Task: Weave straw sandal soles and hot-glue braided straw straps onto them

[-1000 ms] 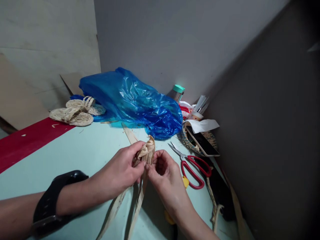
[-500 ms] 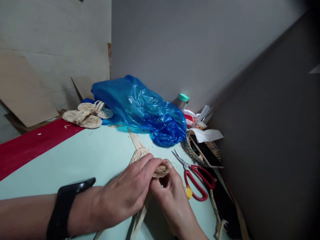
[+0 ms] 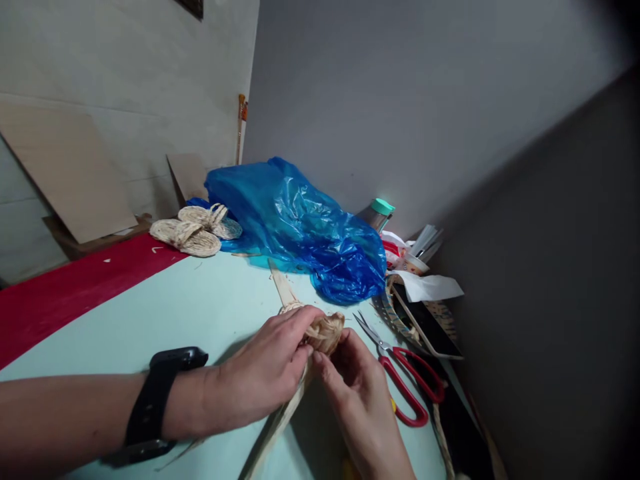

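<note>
A woven straw slipper [image 3: 327, 331], partly covered by my hands, is held low over the table; its braided end faces up. My left hand [image 3: 265, 367], with a black watch on its wrist, is closed over the slipper from the left. On the lower right side, my right hand [image 3: 357, 393] has its thumb and curled fingers closed at the slipper's edge. Whether a loose strand is pinched there is hidden. A pale flat straw strip [image 3: 283, 283] sticks out beyond the left hand, and long strands [image 3: 280, 427] hang down below towards me.
Red-handled scissors [image 3: 400, 373] lie just right of my right hand. A blue plastic bag [image 3: 300, 220] is heaped behind, with two finished-looking straw slippers [image 3: 197, 230] at its left. A woven basket [image 3: 393, 310] holding a phone-like dark slab, and a green-lidded bottle [image 3: 383, 207], stand by the wall.
The view has shifted, so the scene sits further right. My right hand has moved down and slightly off the slipper's top, baring more of its braided end. My left hand keeps its hold.
</note>
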`<state>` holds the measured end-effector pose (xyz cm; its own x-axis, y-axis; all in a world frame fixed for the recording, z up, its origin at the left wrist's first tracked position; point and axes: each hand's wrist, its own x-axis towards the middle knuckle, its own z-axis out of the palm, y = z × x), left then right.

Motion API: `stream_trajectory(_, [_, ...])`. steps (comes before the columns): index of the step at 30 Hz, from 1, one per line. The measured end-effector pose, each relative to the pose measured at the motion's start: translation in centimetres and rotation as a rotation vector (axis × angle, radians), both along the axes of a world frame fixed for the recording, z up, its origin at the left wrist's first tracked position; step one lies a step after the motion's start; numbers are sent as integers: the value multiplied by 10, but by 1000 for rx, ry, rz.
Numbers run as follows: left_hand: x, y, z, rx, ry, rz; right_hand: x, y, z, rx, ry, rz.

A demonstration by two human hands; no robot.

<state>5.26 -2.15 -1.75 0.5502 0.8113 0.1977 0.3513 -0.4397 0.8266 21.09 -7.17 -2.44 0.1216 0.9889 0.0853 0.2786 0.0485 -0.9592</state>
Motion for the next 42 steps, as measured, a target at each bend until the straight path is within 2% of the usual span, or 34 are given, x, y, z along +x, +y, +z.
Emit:
stream_trajectory(5, [-2, 0, 2, -18, 61, -36, -2, 0, 0, -56, 101, 35])
stream_trajectory(11, [-5, -3, -1, 29, 89, -128, -5, -2, 2, -81, 213, 65])
stream_trajectory(20, [-5, -4, 1, 163, 102, -185, -8, -2, 7, -143, 68, 47])
stream_trajectory(26, [-9, -5, 1, 135, 87, -243, -6, -2, 12, -138, 74, 125])
stream_trajectory(32, [-12, -3, -4, 172, 57, -305, -5, -2, 11, -143, 40, 110])
stream_trajectory(35, [-13, 1, 4, 73, 47, -303, -1, -2, 17, -137, 4, 116])
stream_trajectory(38, [-10, 8, 13, -99, -27, -245, 2, -2, 25, -132, 21, 159])
stream_trajectory(42, [-6, 20, 15, -522, -278, -223, 3, -1, 28, -143, 142, 106])
